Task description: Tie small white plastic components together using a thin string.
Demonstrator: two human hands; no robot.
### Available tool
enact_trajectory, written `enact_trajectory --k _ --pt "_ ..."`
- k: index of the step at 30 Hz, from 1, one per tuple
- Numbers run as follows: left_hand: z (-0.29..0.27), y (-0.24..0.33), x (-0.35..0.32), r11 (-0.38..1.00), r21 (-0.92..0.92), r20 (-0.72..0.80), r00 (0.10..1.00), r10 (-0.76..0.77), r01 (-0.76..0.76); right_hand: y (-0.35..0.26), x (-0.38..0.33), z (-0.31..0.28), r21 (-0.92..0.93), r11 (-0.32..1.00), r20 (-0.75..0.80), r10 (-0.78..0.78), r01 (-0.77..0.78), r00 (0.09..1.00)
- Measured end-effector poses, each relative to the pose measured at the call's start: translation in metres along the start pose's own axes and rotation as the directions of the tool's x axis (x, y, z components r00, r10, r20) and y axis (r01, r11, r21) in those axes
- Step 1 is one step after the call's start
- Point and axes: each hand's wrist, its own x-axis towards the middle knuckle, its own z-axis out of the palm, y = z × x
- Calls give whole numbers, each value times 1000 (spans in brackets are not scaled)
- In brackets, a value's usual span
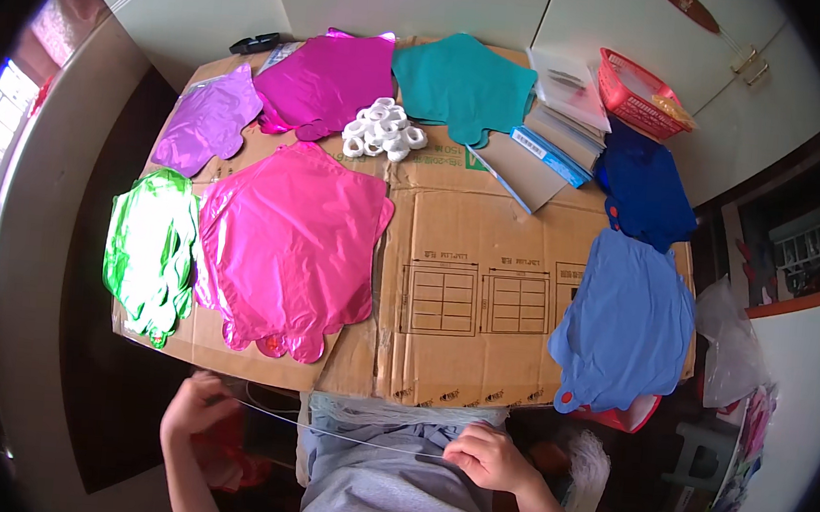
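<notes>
A thin white string (319, 429) stretches across my lap, just in front of the table edge. My left hand (199, 405) pinches one end of it, slightly smeared by motion. On the other side, my right hand (487, 458) closes its fingers round the string. Closest to my left hand lies a stack of flat pink foil balloons (291, 237), with rounded tabs toward me. Shiny green foil balloons (151, 245) lie to its left. A pale blue balloon stack (628, 321) hangs a little over the table's right edge. A bundle of white strands (407, 413) lies across my lap.
Cardboard (470, 222) covers the table. Along its far side are purple (211, 120), magenta (332, 81), teal (462, 82) and dark blue (646, 188) balloons, white rolls (381, 129), a blue narrow box (553, 155) and a red basket (639, 96). A clear plastic bag (732, 329) hangs at right.
</notes>
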Motion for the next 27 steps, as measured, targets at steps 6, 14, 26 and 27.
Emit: enact_trajectory --k 6,14,26,27 --pt "-46 -65 -28 934 -303 -353 888 -296 192 0 -3 -9 94 994 139 45 -59 989" --pt "-50 -2 -32 790 -571 -625 742 -242 -223 -5 10 15 -82 996 265 -22 45 964" --pt "23 124 2 792 -527 114 898 425 -307 -48 89 84 420 843 675 -43 -337 737" --pt "26 118 1 717 -681 179 915 361 -150 -35 79 90 600 779 466 -157 -180 871"
